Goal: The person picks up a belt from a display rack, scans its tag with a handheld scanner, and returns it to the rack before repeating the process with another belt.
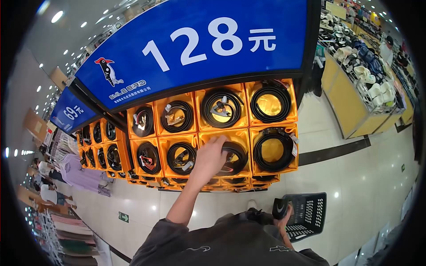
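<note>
My left hand [212, 157] reaches to the lower front row of orange, satin-lined boxes. Its fingers are closed at the left edge of a coiled black belt [237, 158], which sits tilted in its box; the fingertips are partly hidden. Low on the right, beside my body, my right hand [287, 216] is closed around a dark object [280, 208] that I cannot make out. A black perforated basket [314, 213] is directly beside that hand. Other coiled belts lie in the neighbouring boxes, among them one at right [290, 155] and one above [203, 108].
A blue price sign [195, 48] overhangs the boxes, with a smaller one [71, 111] at left. Shoes fill a yellow-sided stand [341, 97] at right. Clothing racks and other people [55, 195] are at far left. Tiled floor [346, 177] shows below.
</note>
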`<action>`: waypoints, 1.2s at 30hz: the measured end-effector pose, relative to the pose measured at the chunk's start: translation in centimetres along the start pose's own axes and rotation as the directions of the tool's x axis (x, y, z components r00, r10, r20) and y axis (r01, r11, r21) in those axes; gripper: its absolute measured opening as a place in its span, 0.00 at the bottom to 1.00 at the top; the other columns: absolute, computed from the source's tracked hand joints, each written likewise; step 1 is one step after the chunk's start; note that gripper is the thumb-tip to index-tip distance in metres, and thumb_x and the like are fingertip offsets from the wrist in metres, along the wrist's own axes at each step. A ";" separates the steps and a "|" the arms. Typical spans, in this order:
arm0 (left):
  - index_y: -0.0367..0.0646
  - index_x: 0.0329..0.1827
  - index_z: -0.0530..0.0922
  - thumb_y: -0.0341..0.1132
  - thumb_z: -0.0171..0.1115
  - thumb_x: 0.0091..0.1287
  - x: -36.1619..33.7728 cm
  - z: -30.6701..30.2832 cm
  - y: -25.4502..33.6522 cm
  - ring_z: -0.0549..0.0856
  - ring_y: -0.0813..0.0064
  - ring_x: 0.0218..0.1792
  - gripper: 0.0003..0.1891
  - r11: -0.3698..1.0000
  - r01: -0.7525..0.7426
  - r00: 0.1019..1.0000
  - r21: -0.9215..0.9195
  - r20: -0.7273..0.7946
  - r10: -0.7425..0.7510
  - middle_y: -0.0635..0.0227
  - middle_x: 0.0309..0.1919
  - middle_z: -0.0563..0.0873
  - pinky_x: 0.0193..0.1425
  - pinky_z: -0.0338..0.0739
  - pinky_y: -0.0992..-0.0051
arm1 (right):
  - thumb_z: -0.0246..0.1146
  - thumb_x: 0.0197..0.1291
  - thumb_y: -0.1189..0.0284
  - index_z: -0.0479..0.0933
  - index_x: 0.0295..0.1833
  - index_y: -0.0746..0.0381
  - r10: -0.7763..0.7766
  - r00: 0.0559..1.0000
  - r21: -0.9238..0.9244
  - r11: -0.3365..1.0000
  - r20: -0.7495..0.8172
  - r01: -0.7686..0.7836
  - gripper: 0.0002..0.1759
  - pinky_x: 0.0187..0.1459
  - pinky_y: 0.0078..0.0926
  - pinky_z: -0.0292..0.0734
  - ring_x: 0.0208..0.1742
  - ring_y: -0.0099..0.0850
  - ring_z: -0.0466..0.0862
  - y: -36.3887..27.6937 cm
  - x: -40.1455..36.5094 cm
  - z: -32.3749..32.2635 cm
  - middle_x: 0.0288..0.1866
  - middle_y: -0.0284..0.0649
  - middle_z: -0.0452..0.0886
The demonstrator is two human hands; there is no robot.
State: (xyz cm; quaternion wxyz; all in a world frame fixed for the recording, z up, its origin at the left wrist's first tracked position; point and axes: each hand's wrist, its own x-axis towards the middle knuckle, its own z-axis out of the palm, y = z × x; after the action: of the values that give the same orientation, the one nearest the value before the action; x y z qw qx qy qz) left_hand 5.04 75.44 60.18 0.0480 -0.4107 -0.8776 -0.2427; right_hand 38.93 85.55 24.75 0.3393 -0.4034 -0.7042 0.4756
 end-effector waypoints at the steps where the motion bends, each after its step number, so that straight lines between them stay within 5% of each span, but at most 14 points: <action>1: 0.39 0.45 0.79 0.24 0.63 0.56 -0.3 -0.4 0.1 0.83 0.55 0.37 0.12 0.997 0.014 1.000 -0.070 -0.003 -0.014 0.54 0.36 0.83 0.45 0.78 0.64 | 0.72 0.39 0.75 0.72 0.55 0.67 0.008 0.997 0.026 1.000 0.075 -0.010 0.32 0.56 0.32 0.70 0.53 0.45 0.75 -0.4 0.8 0.1 0.54 0.47 0.70; 4: 0.37 0.46 0.78 0.21 0.62 0.56 -1.8 -1.3 -0.1 0.86 0.60 0.36 0.14 0.900 0.171 0.980 -0.402 -0.020 -0.196 0.57 0.36 0.86 0.45 0.78 0.72 | 0.74 0.39 0.75 0.76 0.49 0.65 -0.183 0.973 0.019 0.983 0.140 0.182 0.26 0.51 0.31 0.73 0.48 0.39 0.79 -3.6 2.9 0.2 0.47 0.43 0.77; 7: 0.36 0.44 0.77 0.18 0.59 0.57 -4.0 -2.2 -0.6 0.85 0.71 0.34 0.12 0.831 0.125 0.912 -0.541 -0.267 -0.311 0.64 0.34 0.85 0.44 0.77 0.77 | 0.74 0.39 0.75 0.78 0.46 0.64 -0.101 0.911 0.097 0.993 0.400 0.067 0.24 0.46 0.31 0.76 0.40 0.39 0.82 -7.8 5.0 0.1 0.40 0.41 0.80; 9: 0.38 0.43 0.75 0.17 0.55 0.60 -5.4 -2.6 -1.2 0.71 0.87 0.21 0.10 0.399 0.063 0.774 -0.915 -0.208 -0.598 0.73 0.24 0.76 0.24 0.65 0.83 | 0.75 0.38 0.71 0.78 0.42 0.62 -0.180 0.878 0.052 0.983 0.444 0.176 0.21 0.42 0.33 0.77 0.36 0.40 0.82 -9.8 5.6 0.5 0.35 0.41 0.81; 13: 0.39 0.41 0.73 0.30 0.51 0.71 -7.9 -5.0 -0.8 0.66 0.84 0.19 0.05 -0.244 -0.283 0.701 -0.928 -0.026 -0.713 0.76 0.20 0.70 0.21 0.62 0.81 | 0.74 0.41 0.71 0.79 0.42 0.61 -0.420 0.781 0.180 0.907 0.463 0.381 0.19 0.37 0.32 0.78 0.33 0.42 0.83 -14.4 6.5 2.1 0.34 0.43 0.81; 14: 0.41 0.38 0.71 0.34 0.49 0.73 -6.8 -6.1 1.6 0.66 0.84 0.20 0.07 -0.248 -0.292 0.536 -0.924 0.056 -0.842 0.76 0.20 0.69 0.23 0.63 0.81 | 0.73 0.42 0.71 0.79 0.42 0.62 -0.486 0.744 0.208 0.872 0.457 0.442 0.19 0.37 0.33 0.78 0.33 0.42 0.83 -15.7 6.4 2.4 0.34 0.43 0.81; 16: 0.42 0.43 0.70 0.39 0.47 0.75 -7.2 -6.7 2.1 0.72 0.78 0.33 0.10 -0.266 -0.368 0.525 -0.891 0.037 -0.850 0.72 0.32 0.73 0.38 0.68 0.75 | 0.72 0.43 0.73 0.78 0.44 0.63 -0.581 0.648 0.301 0.812 0.492 0.500 0.19 0.39 0.32 0.76 0.35 0.41 0.82 -17.4 6.2 2.7 0.36 0.42 0.81; 18: 0.38 0.61 0.72 0.41 0.45 0.76 -11.7 -3.8 -2.6 0.82 0.65 0.56 0.19 -0.315 -0.465 0.782 -0.828 -0.216 -0.585 0.61 0.55 0.81 0.66 0.75 0.63 | 0.71 0.45 0.76 0.74 0.50 0.65 -0.632 0.539 0.429 0.774 0.557 0.466 0.24 0.45 0.32 0.73 0.42 0.38 0.79 -19.2 6.1 2.9 0.40 0.40 0.79; 23: 0.49 0.28 0.64 0.42 0.46 0.77 -16.1 -3.9 -2.4 0.68 0.82 0.22 0.16 -0.254 -0.424 0.528 -0.869 -0.010 -0.849 0.77 0.21 0.66 0.24 0.64 0.78 | 0.74 0.46 0.73 0.75 0.56 0.65 -0.574 0.572 0.513 0.809 0.585 0.287 0.29 0.44 0.27 0.76 0.41 0.30 0.82 -29.5 4.6 5.0 0.46 0.42 0.81; 26: 0.50 0.32 0.66 0.41 0.47 0.77 -19.9 -3.4 -2.0 0.70 0.82 0.23 0.12 -0.226 -0.387 0.519 -0.894 -0.008 -0.855 0.76 0.22 0.69 0.24 0.67 0.77 | 0.76 0.47 0.71 0.73 0.59 0.65 -0.452 0.514 0.481 0.873 0.729 0.086 0.33 0.48 0.28 0.75 0.47 0.29 0.80 -32.6 2.3 6.8 0.51 0.41 0.79; 29: 0.46 0.45 0.71 0.40 0.47 0.77 -22.1 -2.9 -1.4 0.76 0.77 0.30 0.09 -0.241 -0.408 0.428 -0.881 0.048 -0.902 0.72 0.29 0.76 0.34 0.75 0.73 | 0.76 0.48 0.69 0.76 0.55 0.64 -0.831 0.296 0.471 0.521 0.471 0.712 0.28 0.48 0.31 0.74 0.49 0.36 0.79 -35.5 -1.0 8.5 0.51 0.43 0.78; 31: 0.44 0.55 0.73 0.40 0.46 0.77 -24.5 -2.9 -1.5 0.81 0.74 0.37 0.13 -0.298 -0.440 0.373 -0.847 0.129 -0.919 0.69 0.35 0.82 0.43 0.79 0.71 | 0.76 0.47 0.70 0.77 0.52 0.63 -0.816 0.277 0.432 0.519 0.508 0.737 0.25 0.46 0.33 0.75 0.47 0.38 0.80 -34.3 -3.8 9.5 0.49 0.43 0.79; 35: 0.43 0.52 0.77 0.44 0.46 0.76 -31.1 -2.2 -5.2 0.81 0.65 0.50 0.16 -0.646 -0.535 0.750 -0.544 0.046 -0.660 0.61 0.48 0.83 0.57 0.74 0.67 | 0.74 0.47 0.71 0.79 0.48 0.62 -0.707 0.320 0.365 0.634 0.630 0.682 0.21 0.42 0.34 0.76 0.42 0.37 0.81 -33.9 -9.0 10.2 0.44 0.40 0.81; 36: 0.49 0.46 0.79 0.45 0.47 0.75 -31.3 -4.5 -4.4 0.80 0.64 0.46 0.14 -0.631 -0.489 0.665 -0.602 0.211 -0.717 0.65 0.42 0.82 0.57 0.73 0.63 | 0.74 0.47 0.72 0.79 0.48 0.61 -0.710 0.261 0.385 0.609 0.654 0.693 0.20 0.41 0.33 0.76 0.40 0.36 0.81 -31.3 -9.9 10.6 0.42 0.39 0.81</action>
State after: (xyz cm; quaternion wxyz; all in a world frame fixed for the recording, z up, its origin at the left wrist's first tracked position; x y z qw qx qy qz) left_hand 21.88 49.15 53.54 -0.0988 0.1306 -0.0872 -0.9826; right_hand 26.50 65.54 50.00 0.1895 0.1929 -0.8742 0.4033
